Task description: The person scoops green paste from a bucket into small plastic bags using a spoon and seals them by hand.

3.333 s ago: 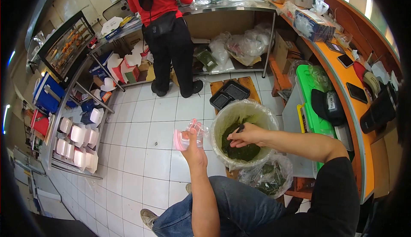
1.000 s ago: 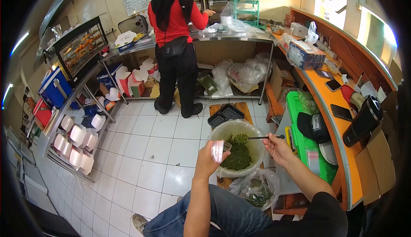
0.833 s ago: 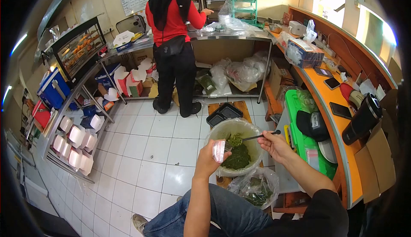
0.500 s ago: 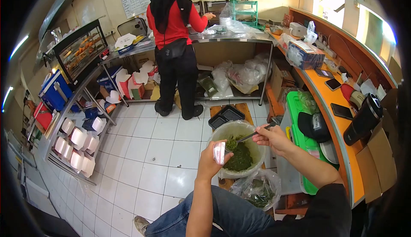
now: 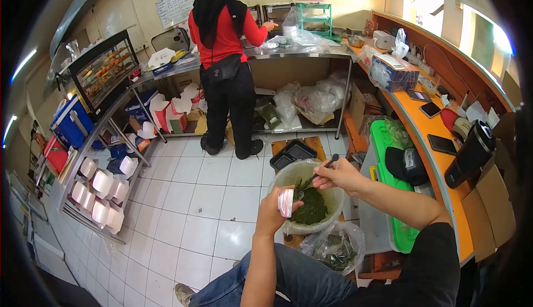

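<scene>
My left hand (image 5: pixel 269 212) is closed around a bundle of small plastic bags (image 5: pixel 285 202) with reddish-white edges, over the left rim of a pale plastic bucket (image 5: pixel 336 199). Chopped dark green leaves (image 5: pixel 312 210) fill the lower part of the bucket. In my right hand (image 5: pixel 341 177), a black spoon (image 5: pixel 307 183) is pinched by its handle, which slants down to the left. Its lower end is beside the fingers of my left hand, at a bag's mouth; how much it carries is hard to see. A clear bag of similar greens (image 5: pixel 333 250) rests against the bucket's near side.
Black trays (image 5: pixel 292 152) lie on a wooden board behind the bucket. To the right are a green-lidded box (image 5: pixel 383 157) and an orange counter (image 5: pixel 413 122) with phones and a tumbler (image 5: pixel 471 154). A person in red (image 5: pixel 225 40) stands at the far metal table.
My right hand has moved left and slightly down, bringing the spoon from over the greens to the bag in my left hand. The spoon's handle now stands steeper.
</scene>
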Available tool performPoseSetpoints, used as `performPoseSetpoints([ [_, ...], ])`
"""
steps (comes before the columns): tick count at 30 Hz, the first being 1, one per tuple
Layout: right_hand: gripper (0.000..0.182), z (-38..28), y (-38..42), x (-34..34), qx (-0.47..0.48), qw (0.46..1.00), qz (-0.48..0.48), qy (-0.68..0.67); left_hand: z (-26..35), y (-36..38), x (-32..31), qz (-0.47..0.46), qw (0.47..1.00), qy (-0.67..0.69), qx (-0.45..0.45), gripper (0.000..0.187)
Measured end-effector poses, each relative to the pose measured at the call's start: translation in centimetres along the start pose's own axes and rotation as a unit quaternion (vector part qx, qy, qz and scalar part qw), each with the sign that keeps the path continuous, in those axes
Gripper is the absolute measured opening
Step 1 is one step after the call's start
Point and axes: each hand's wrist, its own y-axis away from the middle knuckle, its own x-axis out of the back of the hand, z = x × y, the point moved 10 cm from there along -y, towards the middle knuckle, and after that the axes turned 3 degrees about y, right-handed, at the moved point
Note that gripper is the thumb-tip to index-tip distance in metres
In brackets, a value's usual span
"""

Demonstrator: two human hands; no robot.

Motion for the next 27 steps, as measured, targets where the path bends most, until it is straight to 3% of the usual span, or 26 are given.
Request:
performPoseSetpoints([
  [4,0.027,-0.1,-0.2,-1.7,0.010,0.999,-0.032,0.015,-0.3,-0.1,-0.3,-0.006,1.000,0.026,0.005,0.048],
  [11,0.019,-3.8,1.5,-3.8,0.145,0.977,-0.067,0.141,-1.3,-0.4,-0.4,0.003,1.000,0.023,0.016,0.044],
  [12,0.016,-6.7,3.4,-5.3,0.298,0.909,-0.098,0.274,-1.2,-0.4,-0.3,0.005,1.000,0.023,0.016,0.044],
  [13,0.015,-8.2,5.9,-7.1,0.437,0.799,-0.123,0.393,-1.2,-0.4,0.0,0.014,0.998,0.054,0.029,0.042],
  [16,0.017,-9.2,7.5,-7.0,0.500,0.768,-0.124,0.381,-1.3,-0.4,0.7,0.019,0.994,0.095,0.051,0.039],
  [20,0.018,-8.3,7.6,-7.6,0.491,0.751,-0.159,0.412,-1.4,-0.1,0.5,0.025,0.992,0.116,0.047,0.036],
  [27,0.016,-8.8,8.3,-6.5,0.520,0.776,-0.078,0.348,-1.2,-0.1,0.9,0.029,0.995,0.084,0.046,0.039],
])
